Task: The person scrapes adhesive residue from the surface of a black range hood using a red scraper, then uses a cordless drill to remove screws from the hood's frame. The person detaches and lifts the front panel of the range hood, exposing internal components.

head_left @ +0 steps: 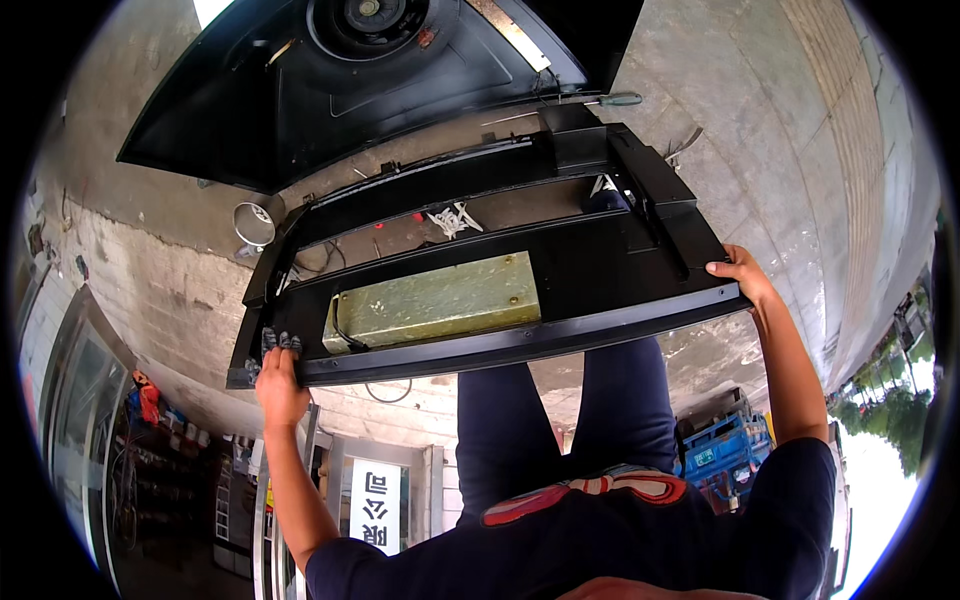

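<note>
A large black metal frame panel [590, 245] with a long slot spans the space in front of me, tilted up a little at its right. My left hand [282, 385] is closed on its near left corner, with dark smudges at the fingertips. On the near right corner, my right hand [745, 275] is wrapped round the edge, thumb on top. A long greenish-yellow metal box [435, 300] is fixed to the panel between my hands, with a thin black cable at its left end. Beyond lies a black hood housing [250, 110] with a round fan opening [370, 15].
A screwdriver [620, 99] lies on the concrete floor near the housing. Left of the panel stands a white bucket [254, 224]. White cable [455, 218] shows through the slot. A blue crate [715, 450] is behind me at right, a glass door [85, 430] at left.
</note>
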A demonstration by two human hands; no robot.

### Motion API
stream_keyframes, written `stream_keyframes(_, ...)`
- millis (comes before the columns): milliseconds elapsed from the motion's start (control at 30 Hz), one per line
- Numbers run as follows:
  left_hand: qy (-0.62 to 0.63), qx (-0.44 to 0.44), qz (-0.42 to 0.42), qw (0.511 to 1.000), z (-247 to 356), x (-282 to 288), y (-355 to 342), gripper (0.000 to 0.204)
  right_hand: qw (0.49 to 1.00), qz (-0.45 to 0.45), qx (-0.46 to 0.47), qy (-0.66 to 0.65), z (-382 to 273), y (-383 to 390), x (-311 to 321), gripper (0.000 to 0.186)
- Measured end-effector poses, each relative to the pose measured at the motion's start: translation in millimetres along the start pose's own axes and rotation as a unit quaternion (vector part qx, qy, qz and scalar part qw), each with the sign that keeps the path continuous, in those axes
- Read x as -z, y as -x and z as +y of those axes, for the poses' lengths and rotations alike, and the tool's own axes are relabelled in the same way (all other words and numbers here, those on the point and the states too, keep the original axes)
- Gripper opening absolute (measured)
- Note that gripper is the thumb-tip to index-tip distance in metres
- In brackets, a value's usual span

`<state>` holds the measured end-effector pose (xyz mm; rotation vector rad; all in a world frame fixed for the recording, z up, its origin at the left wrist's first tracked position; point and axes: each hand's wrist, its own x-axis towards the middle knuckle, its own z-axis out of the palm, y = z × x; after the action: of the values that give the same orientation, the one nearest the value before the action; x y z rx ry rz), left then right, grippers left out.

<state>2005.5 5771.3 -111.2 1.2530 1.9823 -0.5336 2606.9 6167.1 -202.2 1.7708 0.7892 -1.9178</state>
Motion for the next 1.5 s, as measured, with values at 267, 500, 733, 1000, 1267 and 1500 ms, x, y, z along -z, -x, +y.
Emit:
stream_keyframes(267, -0.017, 0.029, 0.003, 0.999, 13, 9, 10, 0.034, 1.000, 0.028, -0.005, -0.007, -19, 11, 7, 0.044)
stream_keyframes(500, -0.023, 0.030, 0.015, 0.999, 23, 17, 7, 0.033, 0.999, 0.037, 0.001, -0.013, -24, 19, 11, 0.044)
stream_keyframes(733, -0.029, 0.034, 0.009, 0.999, 23, 24, 6, 0.032, 0.999, 0.034, 0.014, -0.040, -9, 9, 13, 0.039)
stream_keyframes(1000, -0.034, 0.014, 0.018, 0.999, 21, 19, 11, 0.033, 0.999, 0.014, 0.006, -0.044, -15, 7, 14, 0.041)
stream_keyframes(1267, -0.024, 0.038, 0.010, 0.999, 19, 18, 5, 0.035, 0.999, 0.038, 0.022, -0.018, -9, 2, 14, 0.044)
stream_keyframes(1500, -0.014, 0.041, 0.013, 0.999, 17, 9, 11, 0.036, 0.999, 0.022, 0.026, -0.027, -18, 2, 2, 0.043)
